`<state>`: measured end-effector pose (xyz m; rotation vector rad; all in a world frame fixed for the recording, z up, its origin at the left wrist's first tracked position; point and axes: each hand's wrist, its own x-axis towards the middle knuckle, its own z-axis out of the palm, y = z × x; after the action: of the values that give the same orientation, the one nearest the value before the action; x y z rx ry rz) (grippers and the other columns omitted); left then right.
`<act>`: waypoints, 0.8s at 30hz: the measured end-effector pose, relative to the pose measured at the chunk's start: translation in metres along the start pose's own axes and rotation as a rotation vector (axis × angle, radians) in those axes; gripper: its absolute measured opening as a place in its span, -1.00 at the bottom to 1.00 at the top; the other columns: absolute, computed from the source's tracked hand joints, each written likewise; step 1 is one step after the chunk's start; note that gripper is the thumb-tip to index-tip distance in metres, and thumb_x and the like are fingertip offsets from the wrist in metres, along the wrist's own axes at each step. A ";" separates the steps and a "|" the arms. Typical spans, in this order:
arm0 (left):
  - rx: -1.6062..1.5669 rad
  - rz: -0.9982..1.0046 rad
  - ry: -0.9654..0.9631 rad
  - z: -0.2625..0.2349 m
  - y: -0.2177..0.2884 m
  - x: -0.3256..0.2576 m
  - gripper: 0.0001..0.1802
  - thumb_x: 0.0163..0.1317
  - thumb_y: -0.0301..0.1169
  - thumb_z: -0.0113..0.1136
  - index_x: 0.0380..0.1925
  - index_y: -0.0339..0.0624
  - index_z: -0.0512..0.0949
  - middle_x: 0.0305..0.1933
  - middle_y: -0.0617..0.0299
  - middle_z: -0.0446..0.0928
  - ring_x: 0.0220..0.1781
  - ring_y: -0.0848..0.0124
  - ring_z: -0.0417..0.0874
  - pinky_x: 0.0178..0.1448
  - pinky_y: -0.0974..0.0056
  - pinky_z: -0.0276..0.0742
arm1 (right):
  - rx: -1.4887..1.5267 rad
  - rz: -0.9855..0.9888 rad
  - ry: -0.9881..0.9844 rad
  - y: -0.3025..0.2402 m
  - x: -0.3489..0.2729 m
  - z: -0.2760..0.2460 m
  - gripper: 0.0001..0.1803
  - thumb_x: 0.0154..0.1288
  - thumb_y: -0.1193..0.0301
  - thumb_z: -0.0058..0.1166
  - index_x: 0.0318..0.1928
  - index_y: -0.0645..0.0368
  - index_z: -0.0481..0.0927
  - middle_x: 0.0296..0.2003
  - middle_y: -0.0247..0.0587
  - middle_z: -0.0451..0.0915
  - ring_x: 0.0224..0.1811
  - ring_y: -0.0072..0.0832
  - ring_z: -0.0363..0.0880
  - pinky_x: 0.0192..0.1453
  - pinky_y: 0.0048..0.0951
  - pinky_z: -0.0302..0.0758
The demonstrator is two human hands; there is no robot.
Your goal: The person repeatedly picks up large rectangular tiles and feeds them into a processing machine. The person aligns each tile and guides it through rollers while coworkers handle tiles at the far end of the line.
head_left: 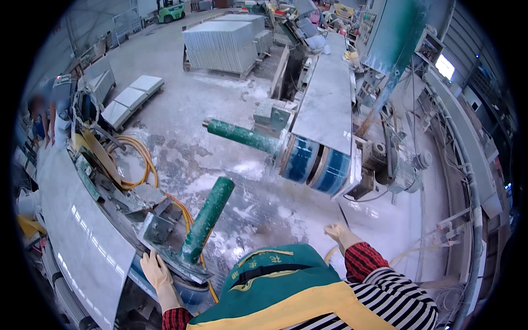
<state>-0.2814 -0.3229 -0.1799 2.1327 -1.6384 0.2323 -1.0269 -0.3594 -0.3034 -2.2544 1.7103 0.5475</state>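
My green apron (264, 283) with its broad yellow strap (308, 305) fills the space right under my eyes; small yellow characters are printed in a curve across its chest, along a dark band, and striped sleeve cloth (396, 294) shows beside it. My left hand (158, 274), in a cream glove, lies with its fingers stretched out on the end of the left-hand conveyor, over a blue roller (190, 294). The pale polished slab (91, 264) is on that conveyor, just to the left of my fingers; I cannot tell whether they touch its edge. My right hand (342, 236), gloved alike, hangs over the whitened floor (379, 231), near a thin dark rod (343, 213), its fingers partly bent, and I cannot tell whether they close on anything. A stubby green cylinder (206, 220) rises between my hands, and yellow-orange hose (151, 159) coils beyond it. Ahead stands another conveyor, with blue drums (301, 158) under a second pale slab (324, 96) and a longer green cylinder (242, 136) jutting from its side. At far left a co-worker (41, 118) stands by the far end of my conveyor. The marks on the panel (369, 25) ahead are too small to read.
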 end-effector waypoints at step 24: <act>0.030 -0.071 0.075 -0.029 0.024 -0.001 -0.88 0.28 -0.34 0.21 -0.36 -0.11 0.63 -0.28 0.01 0.53 -0.11 -0.07 0.55 0.03 -0.11 0.48 | 0.083 -0.251 0.269 -0.013 0.037 -0.031 -0.79 0.44 0.35 0.17 -0.01 0.14 0.65 -0.11 0.06 0.73 -0.02 0.10 0.70 0.08 0.09 0.60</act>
<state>-0.3011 -0.3142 -0.1482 2.1735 -1.5233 0.3125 -1.0011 -0.4008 -0.2921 -2.5216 1.4938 0.1212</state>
